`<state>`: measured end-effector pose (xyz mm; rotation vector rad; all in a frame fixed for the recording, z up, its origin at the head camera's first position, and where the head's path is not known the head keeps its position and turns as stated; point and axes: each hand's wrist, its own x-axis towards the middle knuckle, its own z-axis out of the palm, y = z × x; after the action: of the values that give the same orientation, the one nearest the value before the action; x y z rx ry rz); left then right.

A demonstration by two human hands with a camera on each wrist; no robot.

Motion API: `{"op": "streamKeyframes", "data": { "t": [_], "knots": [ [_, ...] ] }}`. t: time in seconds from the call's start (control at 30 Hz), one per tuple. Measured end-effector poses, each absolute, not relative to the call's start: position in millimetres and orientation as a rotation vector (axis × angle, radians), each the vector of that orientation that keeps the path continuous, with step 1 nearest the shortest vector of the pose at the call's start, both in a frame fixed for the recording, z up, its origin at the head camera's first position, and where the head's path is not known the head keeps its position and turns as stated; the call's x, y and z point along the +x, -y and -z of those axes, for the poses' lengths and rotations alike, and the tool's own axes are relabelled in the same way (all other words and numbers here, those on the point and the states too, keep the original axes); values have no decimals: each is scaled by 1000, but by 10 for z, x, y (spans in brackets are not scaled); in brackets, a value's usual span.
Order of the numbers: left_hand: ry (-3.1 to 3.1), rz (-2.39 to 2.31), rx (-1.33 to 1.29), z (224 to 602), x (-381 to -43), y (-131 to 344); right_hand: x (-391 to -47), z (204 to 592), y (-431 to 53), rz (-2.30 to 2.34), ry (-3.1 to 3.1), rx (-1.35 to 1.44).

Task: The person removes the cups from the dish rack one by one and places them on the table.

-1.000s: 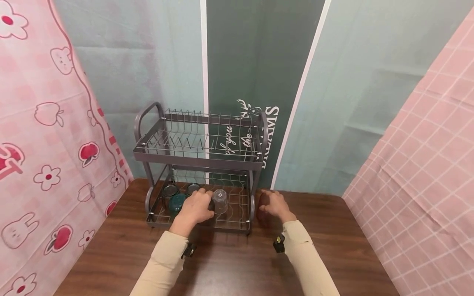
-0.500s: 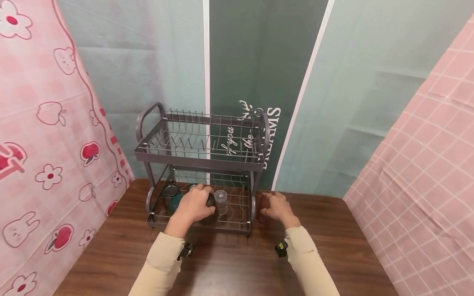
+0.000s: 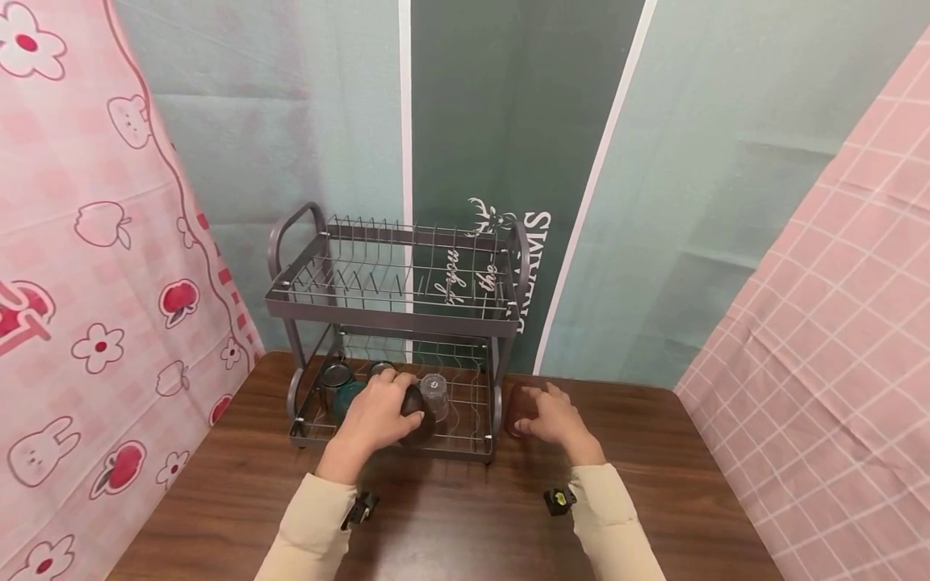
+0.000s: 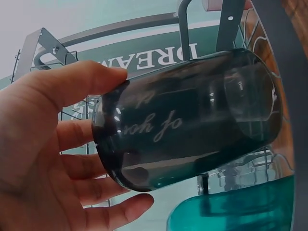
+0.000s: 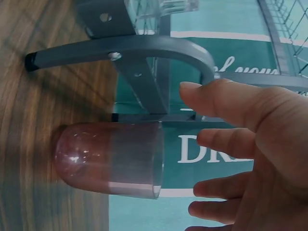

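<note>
My left hand (image 3: 381, 407) holds a dark grey glass (image 4: 187, 120) by one end, thumb on one side and fingers round the other. In the head view this dark glass is at the front of the dish rack's (image 3: 392, 319) lower tier. A clear glass (image 3: 434, 394) stands just right of it, and a teal glass (image 4: 236, 209) is partly hidden behind my left hand. Right of the rack, a pink glass (image 5: 110, 159) stands upright on the table. My right hand (image 3: 555, 415) is beside its open rim, with fingers spread and a gap to the glass in the right wrist view.
Two more dark glasses, one at the left (image 3: 336, 378) and one behind my left hand (image 3: 381, 369), stand on the lower tier. The rack's upper tier has wire dividers. The wooden table (image 3: 450, 516) has curtains behind and on both sides.
My right hand has shifted slightly right and nearer to me, showing more of the pink glass. The dark glass shows more beside my left hand, which stays over the lower tier.
</note>
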<state>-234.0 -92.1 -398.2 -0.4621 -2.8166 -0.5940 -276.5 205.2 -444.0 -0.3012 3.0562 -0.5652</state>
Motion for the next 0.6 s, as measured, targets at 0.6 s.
{"op": "streamKeyframes", "data": {
  "t": [0.6],
  "knots": [
    [2661, 705, -455, 4117, -2232, 917, -2500, 4390, -2001, 646, -3036, -374]
  ]
}}
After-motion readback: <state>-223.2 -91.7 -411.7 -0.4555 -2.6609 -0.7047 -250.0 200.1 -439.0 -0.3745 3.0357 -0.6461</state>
